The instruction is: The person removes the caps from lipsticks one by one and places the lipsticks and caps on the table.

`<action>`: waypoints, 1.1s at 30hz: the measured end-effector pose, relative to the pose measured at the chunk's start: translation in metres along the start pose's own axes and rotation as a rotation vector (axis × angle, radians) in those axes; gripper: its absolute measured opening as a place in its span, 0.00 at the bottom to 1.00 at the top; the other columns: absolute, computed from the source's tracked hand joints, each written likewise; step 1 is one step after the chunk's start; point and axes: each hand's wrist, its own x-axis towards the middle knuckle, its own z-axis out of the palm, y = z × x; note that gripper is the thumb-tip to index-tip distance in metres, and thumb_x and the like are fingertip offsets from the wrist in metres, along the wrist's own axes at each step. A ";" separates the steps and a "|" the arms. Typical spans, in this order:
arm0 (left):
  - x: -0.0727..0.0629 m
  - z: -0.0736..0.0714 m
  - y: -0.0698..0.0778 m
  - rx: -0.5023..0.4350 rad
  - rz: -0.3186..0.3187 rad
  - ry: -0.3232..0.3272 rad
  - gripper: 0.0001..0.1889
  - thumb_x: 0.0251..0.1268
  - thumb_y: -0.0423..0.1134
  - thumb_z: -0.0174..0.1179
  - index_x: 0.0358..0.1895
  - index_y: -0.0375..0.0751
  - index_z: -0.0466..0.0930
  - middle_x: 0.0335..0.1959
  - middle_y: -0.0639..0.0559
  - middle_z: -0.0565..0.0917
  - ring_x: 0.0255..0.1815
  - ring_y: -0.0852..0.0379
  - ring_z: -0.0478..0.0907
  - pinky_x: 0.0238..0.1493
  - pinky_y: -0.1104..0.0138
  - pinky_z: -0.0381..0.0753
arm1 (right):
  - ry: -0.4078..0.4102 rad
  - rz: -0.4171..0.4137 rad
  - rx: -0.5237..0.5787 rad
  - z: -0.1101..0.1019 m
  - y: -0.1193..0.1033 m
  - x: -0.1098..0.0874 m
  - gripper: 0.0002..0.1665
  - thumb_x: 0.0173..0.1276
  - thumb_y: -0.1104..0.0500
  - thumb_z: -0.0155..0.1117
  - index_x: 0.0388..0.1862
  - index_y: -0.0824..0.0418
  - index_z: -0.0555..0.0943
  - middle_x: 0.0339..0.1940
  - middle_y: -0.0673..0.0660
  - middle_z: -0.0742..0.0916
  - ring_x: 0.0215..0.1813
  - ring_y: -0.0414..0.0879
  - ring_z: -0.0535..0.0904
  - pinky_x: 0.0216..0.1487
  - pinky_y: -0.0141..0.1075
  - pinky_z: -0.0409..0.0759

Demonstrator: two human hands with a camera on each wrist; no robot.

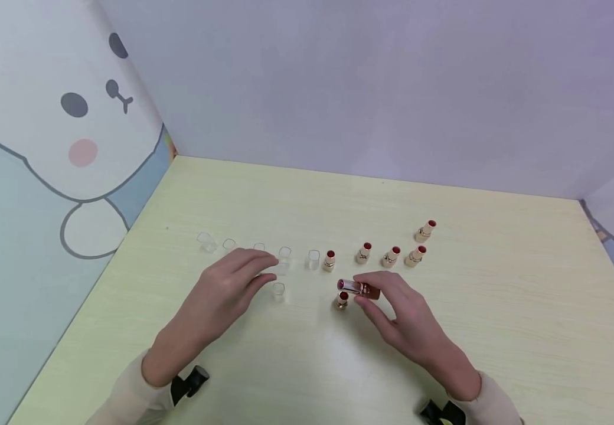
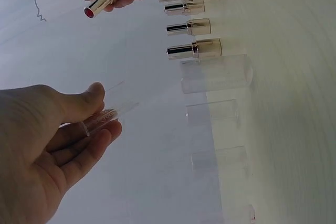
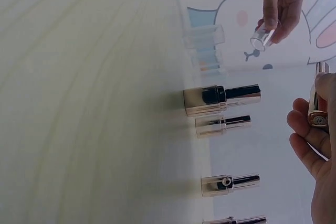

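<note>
My left hand (image 1: 232, 286) pinches a clear lipstick cap (image 2: 118, 109) between thumb and fingers, above the table. In my right hand (image 1: 405, 319) is a lipstick (image 1: 350, 287) with a shiny gold tube, lying nearly sideways with its red tip toward the left hand. Below its tip stands another uncapped lipstick (image 1: 341, 301). The held cap and held lipstick are apart. In the right wrist view, the left hand's cap (image 3: 262, 38) tilts with its rim turned downward, and the base of the held lipstick (image 3: 317, 119) faces the camera.
Several uncapped lipsticks (image 1: 391, 257) stand upright on the pale wooden table (image 1: 296, 366), right of the middle. Several clear caps (image 1: 313, 260) stand to their left, some partly behind the left hand. Another cap (image 1: 278, 291) stands nearer. A plain wall (image 1: 371, 88) borders the table's back.
</note>
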 end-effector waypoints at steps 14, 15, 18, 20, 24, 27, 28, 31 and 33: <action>-0.023 0.002 -0.013 0.195 -0.073 -0.216 0.14 0.54 0.31 0.79 0.42 0.38 0.87 0.41 0.50 0.88 0.43 0.53 0.85 0.42 0.65 0.89 | 0.007 0.018 0.021 0.003 0.001 0.001 0.21 0.83 0.48 0.57 0.56 0.65 0.82 0.47 0.50 0.88 0.44 0.37 0.79 0.51 0.22 0.77; -0.024 0.003 -0.013 0.213 -0.073 -0.232 0.14 0.53 0.31 0.79 0.42 0.38 0.87 0.40 0.50 0.88 0.42 0.53 0.85 0.42 0.65 0.89 | 0.007 0.018 0.022 0.003 0.001 0.001 0.21 0.83 0.48 0.56 0.56 0.65 0.82 0.47 0.50 0.88 0.45 0.37 0.79 0.51 0.21 0.77; -0.026 0.005 -0.013 0.262 -0.072 -0.274 0.14 0.52 0.30 0.80 0.41 0.38 0.86 0.39 0.50 0.88 0.41 0.54 0.84 0.40 0.66 0.89 | 0.007 0.019 0.027 0.004 0.002 0.001 0.22 0.83 0.48 0.56 0.56 0.65 0.82 0.47 0.50 0.88 0.45 0.37 0.79 0.51 0.21 0.76; -0.027 0.006 -0.013 0.295 -0.067 -0.300 0.14 0.52 0.30 0.80 0.40 0.38 0.86 0.37 0.51 0.88 0.39 0.54 0.83 0.39 0.67 0.88 | 0.006 0.021 0.027 0.003 0.002 0.000 0.22 0.83 0.48 0.56 0.56 0.65 0.82 0.47 0.50 0.88 0.45 0.36 0.78 0.51 0.21 0.76; -0.027 0.011 -0.012 0.351 -0.057 -0.348 0.11 0.52 0.29 0.79 0.37 0.38 0.86 0.35 0.50 0.87 0.36 0.54 0.82 0.37 0.68 0.87 | 0.005 0.021 0.028 0.003 0.002 0.000 0.22 0.83 0.48 0.56 0.56 0.65 0.82 0.47 0.50 0.88 0.45 0.37 0.79 0.52 0.21 0.76; -0.027 0.014 -0.012 0.375 -0.056 -0.378 0.10 0.53 0.28 0.78 0.35 0.38 0.86 0.33 0.51 0.86 0.34 0.54 0.80 0.35 0.68 0.86 | 0.009 0.016 0.036 0.003 0.002 0.000 0.21 0.83 0.49 0.56 0.56 0.66 0.82 0.47 0.51 0.88 0.45 0.37 0.80 0.53 0.21 0.77; -0.027 0.014 -0.011 0.381 -0.057 -0.384 0.09 0.53 0.28 0.78 0.34 0.38 0.86 0.32 0.51 0.86 0.34 0.55 0.79 0.34 0.68 0.85 | 0.010 0.014 0.040 0.003 0.002 0.000 0.21 0.83 0.49 0.56 0.56 0.66 0.82 0.48 0.51 0.88 0.45 0.37 0.80 0.53 0.21 0.77; -0.027 0.017 -0.011 0.393 -0.061 -0.395 0.09 0.53 0.27 0.78 0.32 0.38 0.85 0.30 0.52 0.85 0.32 0.55 0.77 0.33 0.68 0.84 | 0.010 0.010 0.055 0.003 0.002 0.000 0.20 0.83 0.51 0.57 0.56 0.66 0.81 0.48 0.52 0.88 0.45 0.38 0.81 0.54 0.20 0.77; -0.027 0.018 -0.011 0.401 -0.062 -0.395 0.09 0.53 0.27 0.78 0.31 0.38 0.85 0.30 0.52 0.85 0.32 0.55 0.77 0.33 0.69 0.84 | 0.010 0.011 0.060 0.003 0.002 0.000 0.20 0.83 0.51 0.57 0.56 0.66 0.81 0.48 0.52 0.88 0.46 0.38 0.81 0.54 0.20 0.77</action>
